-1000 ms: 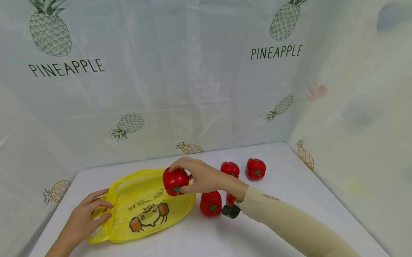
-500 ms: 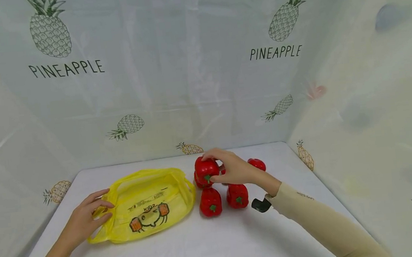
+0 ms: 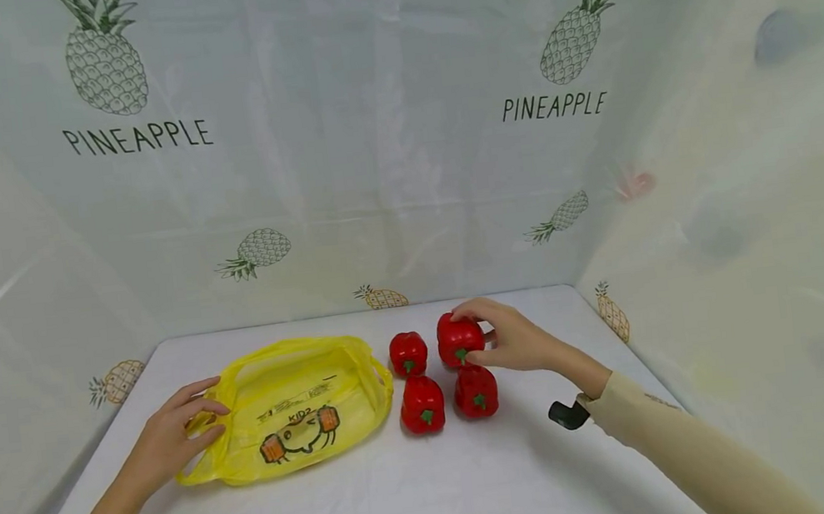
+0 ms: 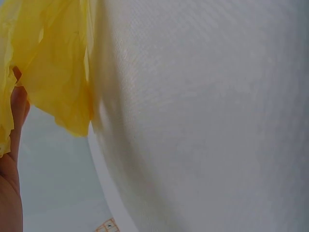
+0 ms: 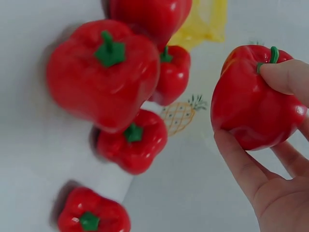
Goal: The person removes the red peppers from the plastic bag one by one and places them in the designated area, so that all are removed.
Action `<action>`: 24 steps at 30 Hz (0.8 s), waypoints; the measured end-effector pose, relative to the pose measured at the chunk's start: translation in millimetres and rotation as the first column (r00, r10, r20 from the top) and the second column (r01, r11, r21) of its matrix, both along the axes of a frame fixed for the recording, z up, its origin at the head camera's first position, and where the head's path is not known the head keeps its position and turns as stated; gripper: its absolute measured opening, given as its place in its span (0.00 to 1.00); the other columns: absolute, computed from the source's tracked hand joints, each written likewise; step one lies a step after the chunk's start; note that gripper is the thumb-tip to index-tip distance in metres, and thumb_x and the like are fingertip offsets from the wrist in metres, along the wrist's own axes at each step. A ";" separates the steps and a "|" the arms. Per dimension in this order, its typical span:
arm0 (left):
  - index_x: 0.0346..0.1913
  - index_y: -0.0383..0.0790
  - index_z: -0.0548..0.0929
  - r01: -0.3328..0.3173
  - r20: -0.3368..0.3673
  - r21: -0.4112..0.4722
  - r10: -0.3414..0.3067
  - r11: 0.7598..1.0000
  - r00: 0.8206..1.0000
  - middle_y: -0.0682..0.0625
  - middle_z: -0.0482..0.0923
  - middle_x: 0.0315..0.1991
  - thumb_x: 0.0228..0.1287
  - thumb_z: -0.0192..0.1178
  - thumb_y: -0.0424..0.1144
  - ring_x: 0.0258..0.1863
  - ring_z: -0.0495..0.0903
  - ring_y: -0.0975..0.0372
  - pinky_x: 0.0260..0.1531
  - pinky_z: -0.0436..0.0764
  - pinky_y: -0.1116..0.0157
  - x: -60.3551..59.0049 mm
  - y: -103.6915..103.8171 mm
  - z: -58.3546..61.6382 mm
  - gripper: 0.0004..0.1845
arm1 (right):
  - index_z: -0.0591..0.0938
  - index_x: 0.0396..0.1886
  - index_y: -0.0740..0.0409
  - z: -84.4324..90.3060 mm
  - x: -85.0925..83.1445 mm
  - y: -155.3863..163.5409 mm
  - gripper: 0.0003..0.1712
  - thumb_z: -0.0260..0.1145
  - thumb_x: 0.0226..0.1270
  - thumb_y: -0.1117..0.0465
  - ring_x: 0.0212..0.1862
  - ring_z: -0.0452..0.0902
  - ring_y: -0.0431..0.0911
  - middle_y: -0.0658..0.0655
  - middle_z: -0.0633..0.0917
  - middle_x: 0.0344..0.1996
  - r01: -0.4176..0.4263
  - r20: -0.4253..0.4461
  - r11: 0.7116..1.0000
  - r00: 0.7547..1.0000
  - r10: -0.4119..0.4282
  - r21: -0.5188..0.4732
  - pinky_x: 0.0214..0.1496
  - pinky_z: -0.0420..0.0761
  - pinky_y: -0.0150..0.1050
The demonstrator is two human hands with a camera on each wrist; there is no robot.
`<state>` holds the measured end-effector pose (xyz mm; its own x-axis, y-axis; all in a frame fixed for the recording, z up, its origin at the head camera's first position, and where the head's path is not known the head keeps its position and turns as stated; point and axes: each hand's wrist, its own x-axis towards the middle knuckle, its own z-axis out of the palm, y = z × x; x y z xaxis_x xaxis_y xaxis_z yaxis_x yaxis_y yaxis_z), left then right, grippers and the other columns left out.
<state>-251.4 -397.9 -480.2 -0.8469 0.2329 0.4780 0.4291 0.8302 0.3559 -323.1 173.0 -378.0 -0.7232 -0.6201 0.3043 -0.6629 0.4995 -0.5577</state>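
A red bell pepper (image 3: 460, 340), with a green stem, is gripped between the thumb and fingers of my right hand (image 3: 514, 337). In the right wrist view the same held bell pepper (image 5: 256, 104) is apart from the others. Below and beside it, several red bell peppers stand on the table, including a front-left one (image 3: 422, 405), a front-right one (image 3: 476, 393) and a back-left one (image 3: 409, 354). My left hand (image 3: 164, 450) holds the left edge of a yellow plastic bag (image 3: 294, 391) lying flat. In the left wrist view, yellow plastic (image 4: 58, 72) partly hides its fingers.
A white-covered table (image 3: 378, 503) carries everything. Behind it hangs a pale curtain (image 3: 387, 167) printed with pineapples, and similar sheeting closes off both sides. More bell peppers, such as a lower one (image 5: 94, 212), show in the right wrist view but are hidden in the head view.
My right hand has carried the bell pepper rightward, from over the yellow bag to above the right-hand peppers. My left hand and the bag have stayed put.
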 end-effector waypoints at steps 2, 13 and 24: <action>0.43 0.50 0.89 -0.001 0.002 0.002 0.001 1.000 1.000 0.41 0.75 0.70 0.53 0.82 0.30 0.66 0.75 0.40 0.58 0.52 0.93 0.2 -0.6 -0.8 0.17 | 0.77 0.68 0.51 -1.5 0.6 6.0 0.37 0.81 0.60 0.68 0.61 0.78 0.50 0.51 0.81 0.64 0.011 -0.012 1.000 1.000 -0.010 0.000 0.51 0.90 0.43; 0.42 0.51 0.89 0.016 -0.014 0.019 -0.016 1.000 1.000 0.42 0.76 0.70 0.52 0.83 0.31 0.64 0.76 0.41 0.56 0.53 0.94 -1.5 -3.2 -3.8 0.17 | 0.77 0.68 0.56 -9.6 3.8 34.7 0.35 0.78 0.62 0.72 0.59 0.82 0.52 0.55 0.81 0.63 -0.003 -0.063 1.000 0.998 0.002 -0.028 0.52 0.90 0.41; 0.42 0.52 0.89 0.010 -0.007 0.010 -0.010 1.000 1.000 0.42 0.76 0.70 0.52 0.82 0.30 0.64 0.76 0.40 0.57 0.53 0.94 -1.8 -3.9 -5.6 0.18 | 0.77 0.67 0.53 -21.6 4.0 63.2 0.36 0.80 0.61 0.71 0.59 0.81 0.50 0.53 0.81 0.63 0.033 -0.029 0.999 0.999 -0.034 -0.026 0.51 0.90 0.41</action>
